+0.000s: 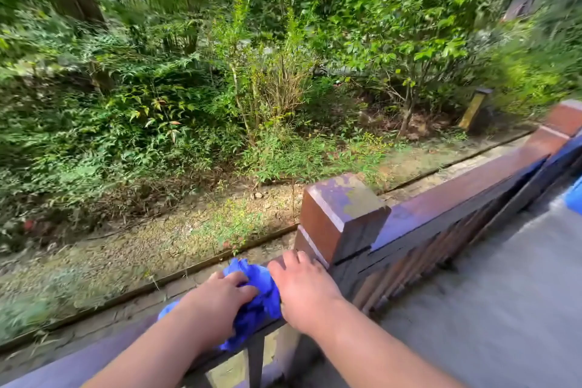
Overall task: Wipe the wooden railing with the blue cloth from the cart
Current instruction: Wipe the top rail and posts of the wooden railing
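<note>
Crumpled blue cloth lies bunched on the dark wooden railing — just beside its post.

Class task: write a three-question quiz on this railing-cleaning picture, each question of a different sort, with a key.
1. True or false: both hands touch the blue cloth.
2. What stands just right of the right hand? A) square post B) bucket C) ladder
3. Fill in: the cloth lies bunched on top of the wooden ____.

Key:
1. True; the left hand presses it too.
2. A, the square post.
3. railing.
</note>
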Demonstrator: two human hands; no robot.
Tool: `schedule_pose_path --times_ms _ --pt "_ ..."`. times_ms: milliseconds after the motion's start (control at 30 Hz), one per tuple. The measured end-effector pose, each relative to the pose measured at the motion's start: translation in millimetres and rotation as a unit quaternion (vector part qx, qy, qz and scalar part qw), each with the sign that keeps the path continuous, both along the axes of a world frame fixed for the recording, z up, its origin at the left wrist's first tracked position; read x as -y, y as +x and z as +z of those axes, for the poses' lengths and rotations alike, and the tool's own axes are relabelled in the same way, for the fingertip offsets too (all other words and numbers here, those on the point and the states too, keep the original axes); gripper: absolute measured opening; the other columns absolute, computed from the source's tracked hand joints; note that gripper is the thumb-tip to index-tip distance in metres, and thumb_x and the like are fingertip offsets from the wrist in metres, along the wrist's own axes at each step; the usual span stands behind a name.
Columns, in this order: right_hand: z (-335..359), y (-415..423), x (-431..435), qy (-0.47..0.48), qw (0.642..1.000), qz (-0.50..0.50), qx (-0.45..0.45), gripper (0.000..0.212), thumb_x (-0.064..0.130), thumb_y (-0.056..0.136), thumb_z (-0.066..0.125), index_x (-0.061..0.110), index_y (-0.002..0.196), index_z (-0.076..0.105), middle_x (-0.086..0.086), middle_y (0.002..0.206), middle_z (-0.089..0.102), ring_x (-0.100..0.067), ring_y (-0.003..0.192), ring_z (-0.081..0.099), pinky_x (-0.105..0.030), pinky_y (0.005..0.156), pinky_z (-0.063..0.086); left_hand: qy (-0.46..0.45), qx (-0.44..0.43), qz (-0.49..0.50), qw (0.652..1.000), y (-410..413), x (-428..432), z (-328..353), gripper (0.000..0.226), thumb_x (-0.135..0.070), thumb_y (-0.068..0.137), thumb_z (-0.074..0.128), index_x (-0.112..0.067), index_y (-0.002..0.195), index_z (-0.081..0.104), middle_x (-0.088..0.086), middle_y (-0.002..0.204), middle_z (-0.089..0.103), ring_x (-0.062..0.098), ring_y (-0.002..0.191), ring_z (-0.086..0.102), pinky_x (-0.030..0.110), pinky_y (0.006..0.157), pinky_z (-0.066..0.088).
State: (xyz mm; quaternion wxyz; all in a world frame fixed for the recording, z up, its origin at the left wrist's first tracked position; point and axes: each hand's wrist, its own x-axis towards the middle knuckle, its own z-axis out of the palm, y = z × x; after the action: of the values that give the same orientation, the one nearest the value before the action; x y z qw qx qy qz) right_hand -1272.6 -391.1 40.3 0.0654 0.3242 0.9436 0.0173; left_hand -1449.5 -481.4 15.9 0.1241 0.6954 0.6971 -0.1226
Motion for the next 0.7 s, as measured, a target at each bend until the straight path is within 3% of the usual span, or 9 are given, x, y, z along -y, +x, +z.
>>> schedule_pose_path --times_ms 100,233,467,600,700 --pt "1 4 9 0.003 1.0 -0.02 0.004 0.057 0.016 0.084 0.073 0.015 0.133 0.043 -0.017 0.131 0.047 -0.038 0.122 0.047 -0.052 0.098 0.047 0.009 0.013 0.02 1.0 -1 -1 3 0.056 -0.026 0.077 0.064 -0.042 0.128 0.045 0.0 0.121 0.047 0.029 0.109 0.049 0.041 0.089 0.047" --pt "-1 15 21 -0.01 0.999 -0.045 0.005 0.051 0.016 0.087 0.068 0.014 0.132 0.044 -0.017 0.13 0.048 -0.039 0.121 0.048 -0.052 0.097 0.047 0.066 0.096 0.085 0.99 7 -1 -4 0.048 -0.012 0.075 0.048 -0.037 0.116 0.052 0.002 0.114 0.05 0.027 0.106 0.056 0.039 0.086 0.049" --pt "-2 53 22 -0.038 0.994 -0.098 -0.027 0.051 0.027 0.09 0.068 0.018 0.132 0.041 -0.011 0.128 0.051 -0.037 0.12 0.05 -0.052 0.094 0.048 0.233 0.246 0.139 0.93 49 -12 -2 0.039 -0.028 0.078 0.06 -0.032 0.116 0.055 -0.004 0.098 0.053 0.024 0.099 0.058 0.034 0.078 0.044" --pt "4 72 4 -0.06 0.988 -0.132 -0.06 0.056 0.042 0.091 0.067 0.02 0.134 0.039 -0.01 0.131 0.054 -0.037 0.121 0.052 -0.051 0.094 0.05 0.271 0.302 0.164 0.899 80 -27 7 0.018 -0.025 0.076 0.061 -0.031 0.09 0.051 -0.005 0.087 0.052 0.024 0.092 0.054 0.039 0.077 0.044" --pt "4 88 -12 -0.063 0.986 -0.125 -0.086 0.052 0.046 0.092 0.063 0.023 0.134 0.043 -0.01 0.126 0.055 -0.038 0.118 0.053 -0.051 0.092 0.051 0.295 0.311 0.189 0.884 107 -39 10 0.024 -0.021 0.074 0.061 -0.032 0.093 0.051 -0.006 0.09 0.053 0.023 0.09 0.054 0.039 0.073 0.045"
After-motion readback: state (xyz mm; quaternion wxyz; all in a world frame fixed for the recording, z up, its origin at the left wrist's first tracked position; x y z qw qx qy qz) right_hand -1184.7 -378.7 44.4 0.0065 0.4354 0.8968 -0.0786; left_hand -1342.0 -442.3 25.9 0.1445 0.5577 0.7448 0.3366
